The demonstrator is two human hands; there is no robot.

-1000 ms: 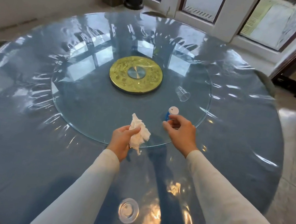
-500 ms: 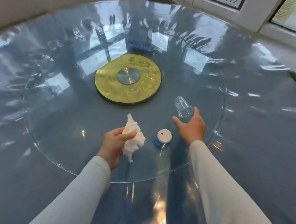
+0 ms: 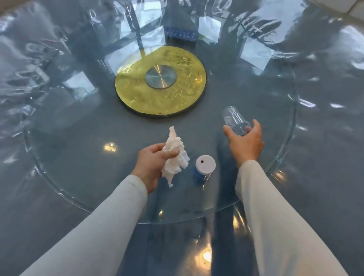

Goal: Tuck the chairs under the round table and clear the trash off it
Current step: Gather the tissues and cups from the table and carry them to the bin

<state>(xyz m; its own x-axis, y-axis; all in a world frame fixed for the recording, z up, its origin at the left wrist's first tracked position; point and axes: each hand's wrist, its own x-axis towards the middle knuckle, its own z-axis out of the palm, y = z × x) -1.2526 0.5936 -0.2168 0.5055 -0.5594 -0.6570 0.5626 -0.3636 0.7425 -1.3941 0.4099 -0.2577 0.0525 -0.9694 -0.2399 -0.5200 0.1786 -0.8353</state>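
Observation:
My left hand (image 3: 152, 165) grips a crumpled white tissue (image 3: 174, 158) just above the glass turntable (image 3: 75, 150) of the round table (image 3: 2, 193). My right hand (image 3: 245, 141) is spread at the mouth of a clear plastic cup (image 3: 233, 118) lying on its side on the turntable. Thumb and fingers sit on either side of the rim, not closed round it. Between my hands stands a small blue jar with a white lid (image 3: 205, 167). No chair is clearly in view.
A gold disc (image 3: 134, 88) marks the turntable's centre. A blue object (image 3: 180, 34) lies on the turntable's far side. Glossy plastic sheeting covers the grey-blue tabletop. Pale floor shows at the far left and top right.
My right hand let go of the small blue jar and moved forward to the clear cup's mouth. My left hand keeps the tissue. The view has moved closer over the table.

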